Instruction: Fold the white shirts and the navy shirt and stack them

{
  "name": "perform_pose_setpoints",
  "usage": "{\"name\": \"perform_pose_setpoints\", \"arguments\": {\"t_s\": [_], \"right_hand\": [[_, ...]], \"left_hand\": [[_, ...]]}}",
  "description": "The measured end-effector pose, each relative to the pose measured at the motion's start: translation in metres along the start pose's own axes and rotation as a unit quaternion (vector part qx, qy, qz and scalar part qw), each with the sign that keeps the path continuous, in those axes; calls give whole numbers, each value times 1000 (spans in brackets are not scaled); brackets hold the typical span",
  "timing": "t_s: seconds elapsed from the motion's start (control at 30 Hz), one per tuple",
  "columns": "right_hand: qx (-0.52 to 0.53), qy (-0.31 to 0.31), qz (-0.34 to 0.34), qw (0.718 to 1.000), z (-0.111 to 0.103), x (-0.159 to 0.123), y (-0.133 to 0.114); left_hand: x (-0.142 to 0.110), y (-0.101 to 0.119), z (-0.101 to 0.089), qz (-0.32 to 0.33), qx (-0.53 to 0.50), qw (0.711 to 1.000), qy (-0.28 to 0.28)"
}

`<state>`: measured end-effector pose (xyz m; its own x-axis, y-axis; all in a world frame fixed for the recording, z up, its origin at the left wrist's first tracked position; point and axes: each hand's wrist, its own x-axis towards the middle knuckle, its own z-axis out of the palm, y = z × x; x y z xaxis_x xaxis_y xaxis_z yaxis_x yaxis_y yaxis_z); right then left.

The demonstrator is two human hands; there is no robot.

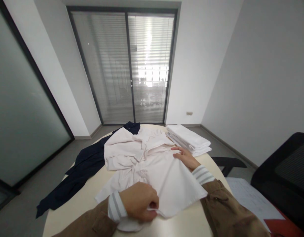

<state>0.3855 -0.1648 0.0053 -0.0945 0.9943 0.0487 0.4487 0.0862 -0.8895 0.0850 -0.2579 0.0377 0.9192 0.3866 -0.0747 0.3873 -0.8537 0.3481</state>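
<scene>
The white shirt (161,171) lies mid-table (181,225). At its 6 o'clock, the left hand (140,201), back upward, pinches the hem; at 3 o'clock, the right hand (186,158) rests, fingers loosely extended.

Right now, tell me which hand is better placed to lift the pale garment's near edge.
Likely the left hand: it grips the pale garment right at its near edge. The right hand is farther out, at the garment's right side, near the folded white stack.
</scene>
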Motion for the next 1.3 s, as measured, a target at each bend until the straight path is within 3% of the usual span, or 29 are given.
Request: {"name": "perform_pose_setpoints", "arguments": {"t_s": [0.13,0.33,0.4,0.5,0.57,0.6,0.7,0.8,0.9,0.97,1.03,1.1,1.17,1.23,1.3], "right_hand": [[-44,-117,33,992,-3,-1,5],[-41,-147,39,987,-2,-1,15],[-35,-189,26,981,-3,-2,16],[-59,-219,8,974,-5,-5,9],[-69,-217,12,974,-5,-7,2],[-68,-211,24,975,-4,-8,-1],[-48,-161,79,983,1,-8,-8],[27,-99,107,989,11,-3,-5],[81,-67,86,991,20,5,6],[51,-53,67,995,22,10,11],[-50,-18,40,998,21,11,11],[-221,29,-8,975,19,7,4],[-398,49,-40,915,20,-1,-7],[-515,37,-17,856,23,-9,-21],[-574,33,14,818,29,-15,-36]], "left_hand": [[-1,3,11,48,-150,985,-75],[0,6,18,55,-209,971,-100],[1,8,11,53,-232,968,-85],[3,9,1,45,-209,976,35],[3,5,-2,18,-144,982,118],[3,2,-1,-5,-112,985,132],[1,-12,7,-53,-73,994,68],[-2,-22,18,-27,-85,996,-5],[-3,-24,23,-6,-92,995,-22],[-3,-22,24,-7,-93,996,-15],[-2,-21,24,-10,-88,996,-7],[-1,-20,24,-14,-80,997,1],[-1,-20,24,-18,-73,997,4],[-1,-19,24,-22,-71,997,4],[-1,-19,25,-22,-71,997,4]]}}
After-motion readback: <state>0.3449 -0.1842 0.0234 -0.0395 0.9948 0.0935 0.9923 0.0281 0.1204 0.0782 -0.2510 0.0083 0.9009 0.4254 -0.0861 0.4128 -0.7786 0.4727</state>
